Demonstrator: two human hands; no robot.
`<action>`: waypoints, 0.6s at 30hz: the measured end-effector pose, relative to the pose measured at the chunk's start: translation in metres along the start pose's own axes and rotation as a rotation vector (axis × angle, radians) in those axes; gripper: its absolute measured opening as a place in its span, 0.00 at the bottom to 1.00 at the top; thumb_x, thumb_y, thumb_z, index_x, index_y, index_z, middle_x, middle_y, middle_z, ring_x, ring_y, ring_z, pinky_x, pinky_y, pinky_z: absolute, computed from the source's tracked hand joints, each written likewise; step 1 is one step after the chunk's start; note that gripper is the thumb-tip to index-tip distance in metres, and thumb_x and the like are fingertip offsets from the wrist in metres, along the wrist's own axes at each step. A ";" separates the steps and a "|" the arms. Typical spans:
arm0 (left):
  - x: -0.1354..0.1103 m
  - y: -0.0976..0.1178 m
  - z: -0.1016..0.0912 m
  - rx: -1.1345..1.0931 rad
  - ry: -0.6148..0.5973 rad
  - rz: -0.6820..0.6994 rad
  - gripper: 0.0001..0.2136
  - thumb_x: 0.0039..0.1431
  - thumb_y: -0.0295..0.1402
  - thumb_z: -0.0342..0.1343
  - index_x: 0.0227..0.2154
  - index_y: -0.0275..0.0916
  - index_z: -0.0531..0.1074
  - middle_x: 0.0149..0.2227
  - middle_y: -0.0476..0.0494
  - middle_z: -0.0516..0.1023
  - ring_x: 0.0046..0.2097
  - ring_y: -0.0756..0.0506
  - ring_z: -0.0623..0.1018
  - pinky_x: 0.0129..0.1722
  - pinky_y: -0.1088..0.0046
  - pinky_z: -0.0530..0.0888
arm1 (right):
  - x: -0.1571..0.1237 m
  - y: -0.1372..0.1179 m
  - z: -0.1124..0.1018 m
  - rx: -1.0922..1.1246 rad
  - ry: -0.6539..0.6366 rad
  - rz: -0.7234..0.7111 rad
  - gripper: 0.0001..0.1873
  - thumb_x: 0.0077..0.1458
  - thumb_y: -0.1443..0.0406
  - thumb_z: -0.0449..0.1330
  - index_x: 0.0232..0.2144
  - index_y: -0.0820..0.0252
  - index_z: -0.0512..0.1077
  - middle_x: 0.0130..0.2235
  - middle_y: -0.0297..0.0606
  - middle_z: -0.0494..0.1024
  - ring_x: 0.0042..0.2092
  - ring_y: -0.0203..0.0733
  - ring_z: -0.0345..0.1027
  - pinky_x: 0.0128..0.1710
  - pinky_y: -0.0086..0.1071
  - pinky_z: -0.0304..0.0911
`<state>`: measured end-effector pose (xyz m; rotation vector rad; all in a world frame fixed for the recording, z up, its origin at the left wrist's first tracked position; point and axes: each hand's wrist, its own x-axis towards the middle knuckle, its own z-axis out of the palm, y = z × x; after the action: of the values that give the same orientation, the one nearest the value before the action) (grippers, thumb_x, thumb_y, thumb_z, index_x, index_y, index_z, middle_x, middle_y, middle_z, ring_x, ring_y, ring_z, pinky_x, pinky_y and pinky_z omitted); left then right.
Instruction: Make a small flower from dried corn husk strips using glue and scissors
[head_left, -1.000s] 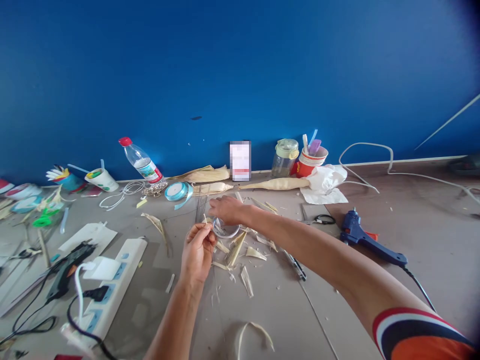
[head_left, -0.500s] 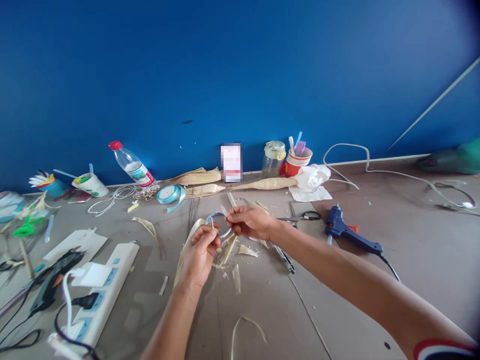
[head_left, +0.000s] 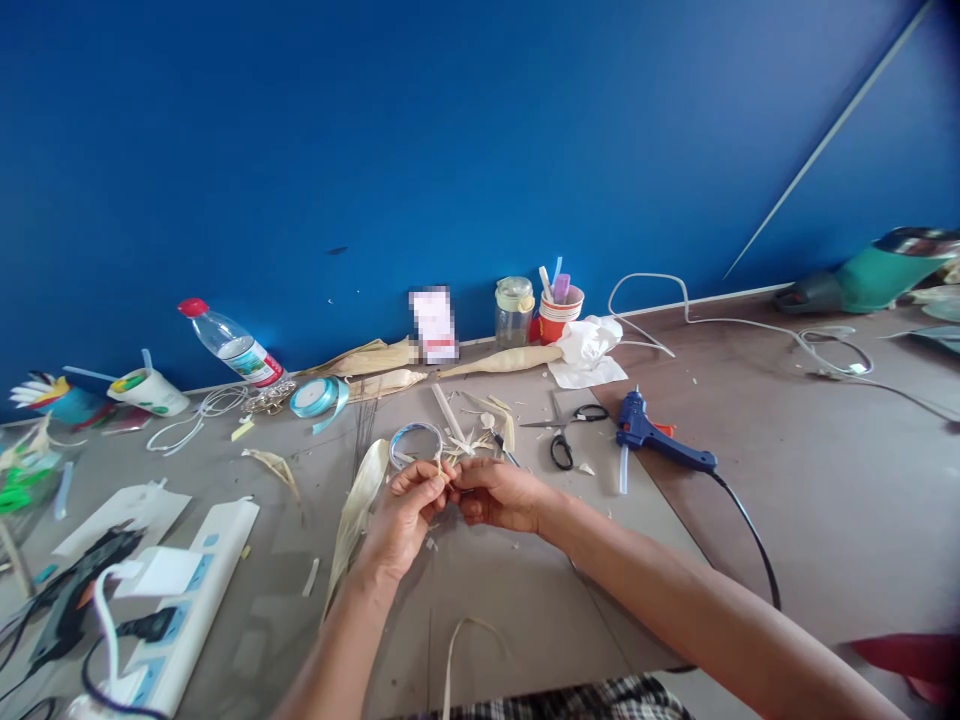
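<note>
My left hand [head_left: 405, 505] and my right hand [head_left: 499, 492] meet fingertip to fingertip above the table, both pinched on a thin pale strip of corn husk [head_left: 444, 472]. A long dry husk leaf [head_left: 352, 510] hangs beside my left hand; I cannot tell whether that hand holds it. A ring of pale blue ribbon or wire [head_left: 414, 441] lies on the table just beyond the fingers. Husk scraps [head_left: 480, 425] are scattered right behind the hands.
Scissors [head_left: 562, 430] and a blue glue gun [head_left: 652, 440] with its cord lie right of the hands. A white power strip [head_left: 187, 590] and black glue gun [head_left: 67, 600] sit at left. Water bottle [head_left: 232, 345], ribbon roll [head_left: 315, 396], jar [head_left: 514, 312], red cup [head_left: 559, 312] line the blue wall.
Both hands drew back toward me and came together on the husk strip. The ring, held between them half a second ago, now lies on the table. The camera turned right.
</note>
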<state>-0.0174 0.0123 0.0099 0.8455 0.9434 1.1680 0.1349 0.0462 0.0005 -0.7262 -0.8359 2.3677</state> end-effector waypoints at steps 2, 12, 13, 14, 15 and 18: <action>0.000 -0.001 0.000 0.054 0.022 0.011 0.06 0.45 0.32 0.62 0.21 0.36 0.72 0.32 0.47 0.72 0.26 0.54 0.66 0.28 0.76 0.64 | -0.005 -0.003 0.001 -0.108 0.149 -0.137 0.09 0.41 0.66 0.62 0.28 0.62 0.68 0.26 0.30 0.69 0.21 0.27 0.54 0.22 0.26 0.48; -0.005 -0.006 0.014 0.356 -0.082 -0.002 0.08 0.47 0.33 0.59 0.19 0.37 0.69 0.20 0.51 0.64 0.26 0.52 0.61 0.26 0.76 0.58 | -0.016 -0.012 0.000 -0.375 0.206 -0.267 0.05 0.42 0.66 0.60 0.24 0.63 0.70 0.19 0.28 0.65 0.21 0.28 0.54 0.22 0.26 0.47; -0.006 -0.006 0.015 0.364 -0.083 -0.013 0.08 0.47 0.33 0.60 0.19 0.37 0.69 0.20 0.51 0.64 0.26 0.52 0.61 0.26 0.76 0.58 | -0.015 -0.011 -0.001 -0.398 0.226 -0.273 0.03 0.42 0.67 0.59 0.23 0.63 0.69 0.19 0.28 0.65 0.21 0.28 0.54 0.22 0.26 0.47; -0.006 -0.007 0.016 0.367 -0.080 -0.021 0.08 0.47 0.33 0.60 0.19 0.37 0.69 0.20 0.51 0.64 0.26 0.52 0.61 0.26 0.76 0.58 | -0.015 -0.010 -0.001 -0.412 0.247 -0.278 0.02 0.42 0.68 0.58 0.22 0.63 0.69 0.18 0.28 0.65 0.21 0.28 0.54 0.22 0.26 0.47; -0.005 -0.007 0.016 0.367 -0.075 -0.028 0.07 0.46 0.33 0.60 0.19 0.37 0.70 0.20 0.51 0.65 0.26 0.52 0.61 0.26 0.76 0.58 | -0.015 -0.010 -0.002 -0.413 0.267 -0.284 0.02 0.42 0.68 0.58 0.22 0.63 0.68 0.18 0.28 0.65 0.21 0.28 0.54 0.22 0.26 0.47; -0.005 -0.008 0.016 0.361 -0.055 -0.047 0.06 0.47 0.34 0.60 0.21 0.37 0.72 0.23 0.49 0.70 0.26 0.51 0.62 0.26 0.76 0.59 | -0.015 -0.012 -0.004 -0.332 0.318 -0.301 0.04 0.44 0.66 0.58 0.22 0.62 0.67 0.16 0.26 0.63 0.19 0.28 0.53 0.21 0.25 0.47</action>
<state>-0.0004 0.0050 0.0093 1.1318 1.1411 0.9413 0.1519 0.0468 0.0107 -0.9990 -1.1188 1.8095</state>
